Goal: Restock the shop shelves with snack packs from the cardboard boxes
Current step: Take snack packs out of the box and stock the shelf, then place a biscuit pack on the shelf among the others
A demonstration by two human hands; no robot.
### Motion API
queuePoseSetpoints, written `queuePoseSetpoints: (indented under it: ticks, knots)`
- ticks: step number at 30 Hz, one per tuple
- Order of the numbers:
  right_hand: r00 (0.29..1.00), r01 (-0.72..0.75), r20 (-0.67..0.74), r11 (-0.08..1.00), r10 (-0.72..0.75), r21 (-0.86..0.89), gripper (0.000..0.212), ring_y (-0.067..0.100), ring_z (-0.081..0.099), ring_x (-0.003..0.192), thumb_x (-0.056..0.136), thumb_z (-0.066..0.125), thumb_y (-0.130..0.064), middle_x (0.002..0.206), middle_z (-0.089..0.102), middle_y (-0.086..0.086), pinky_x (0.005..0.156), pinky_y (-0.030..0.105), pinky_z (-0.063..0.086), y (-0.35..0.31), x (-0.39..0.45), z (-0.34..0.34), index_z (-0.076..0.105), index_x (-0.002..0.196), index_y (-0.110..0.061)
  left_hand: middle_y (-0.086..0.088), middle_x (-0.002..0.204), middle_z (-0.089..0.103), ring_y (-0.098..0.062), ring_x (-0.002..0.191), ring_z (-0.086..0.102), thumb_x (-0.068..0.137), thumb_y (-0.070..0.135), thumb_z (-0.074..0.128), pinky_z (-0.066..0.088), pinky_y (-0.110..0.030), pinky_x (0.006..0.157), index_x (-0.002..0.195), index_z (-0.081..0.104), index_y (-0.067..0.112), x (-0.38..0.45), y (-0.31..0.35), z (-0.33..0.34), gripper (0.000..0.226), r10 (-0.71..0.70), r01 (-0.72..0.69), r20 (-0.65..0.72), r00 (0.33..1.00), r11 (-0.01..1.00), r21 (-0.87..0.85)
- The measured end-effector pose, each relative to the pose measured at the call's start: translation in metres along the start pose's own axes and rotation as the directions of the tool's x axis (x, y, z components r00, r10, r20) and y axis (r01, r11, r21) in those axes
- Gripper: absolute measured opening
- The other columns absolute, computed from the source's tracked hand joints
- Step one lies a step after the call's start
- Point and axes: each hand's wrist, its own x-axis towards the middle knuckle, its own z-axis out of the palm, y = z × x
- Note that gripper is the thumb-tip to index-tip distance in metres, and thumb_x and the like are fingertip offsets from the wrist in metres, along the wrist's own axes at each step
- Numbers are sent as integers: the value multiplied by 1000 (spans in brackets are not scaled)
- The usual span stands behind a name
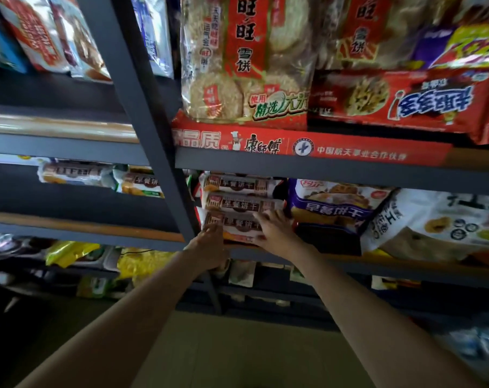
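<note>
Both bare forearms reached up and forward, converging toward the middle. Left hand: back facing the camera, fingers extended upward and close together. Right hand: set slightly higher, just beside the left, fingers spread and pointing up-left, wrist straight.

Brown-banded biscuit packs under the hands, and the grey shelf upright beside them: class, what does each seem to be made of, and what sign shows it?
Brown-banded biscuit packs: likely thin glossy plastic film, with printed, shiny, slightly crinkled wrappers. Left hand and right hand rest on the lowest pack. Grey shelf upright: probably painted metal, straight and matt with crisp edges.
</note>
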Motion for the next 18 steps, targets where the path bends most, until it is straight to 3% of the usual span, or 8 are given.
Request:
queuePoseSetpoints:
  ticks: [2,4,7,9,11,13,15,18]
  knots:
    - [1000,14,-19,998,-13,55,53,35,17,136,97,43,-22,143,28,11,111,44,17,-2,-2,5,25,146,-11,-10,152,24,-26,139,26,91,21,52,24,-32,110,143,26,5,1,-2,3,60,32,-31,21,999,999,-23]
    - [977,16,-211,990,15,143,48,32,29,131,93,47,-6,135,37,10,110,43,27,-9,-8,12,39,139,-9,-4,152,22,-25,138,26,92,22,49,26,-32,110,142,30,7,-1,-11,5,56,86,-85,16,996,996,-21]
    - [869,144,-495,962,-10,233,37,31,49,111,81,49,6,115,52,11,89,46,47,-34,-21,12,59,114,-6,-5,137,43,-28,124,44,88,17,47,39,-37,102,134,44,11,-23,-37,-1,46,145,-158,-189,971,986,-53]
    - [785,337,-594,926,-175,172,30,28,52,99,80,41,2,106,50,9,78,39,49,-64,-27,2,58,104,-7,-10,111,60,-30,101,60,81,20,38,51,-35,83,113,60,8,-43,-58,-6,40,227,-249,-347,910,968,-20]
    - [707,527,-596,846,-380,85,29,26,49,93,82,38,-2,102,50,10,78,35,42,-104,-30,-7,60,101,-4,-6,87,64,-27,77,67,68,21,33,54,-30,62,92,67,10,-63,-88,-11,42,247,-249,-353,902,968,41]
    - [658,625,-539,780,-526,2,29,26,49,89,85,38,-5,101,53,12,78,33,39,-149,-24,-11,62,101,-3,-5,80,63,-25,70,67,60,19,36,54,-30,56,85,65,11,-81,-125,-12,39,219,-205,-322,921,976,78]
    - [638,661,-504,750,-582,-29,30,28,51,88,86,37,-9,103,56,14,78,36,41,-201,-10,-14,62,102,-4,-8,93,63,-30,85,66,60,15,48,54,-36,66,94,66,10,-108,-164,-25,38,171,-138,-274,947,981,135]
    - [613,669,-509,740,-603,-71,33,28,50,93,88,34,-11,106,54,15,81,38,43,-285,19,-14,62,103,-3,-4,132,46,-27,126,43,86,24,49,37,-39,103,129,50,18,-153,-247,-48,44,-74,121,-234,969,974,194]
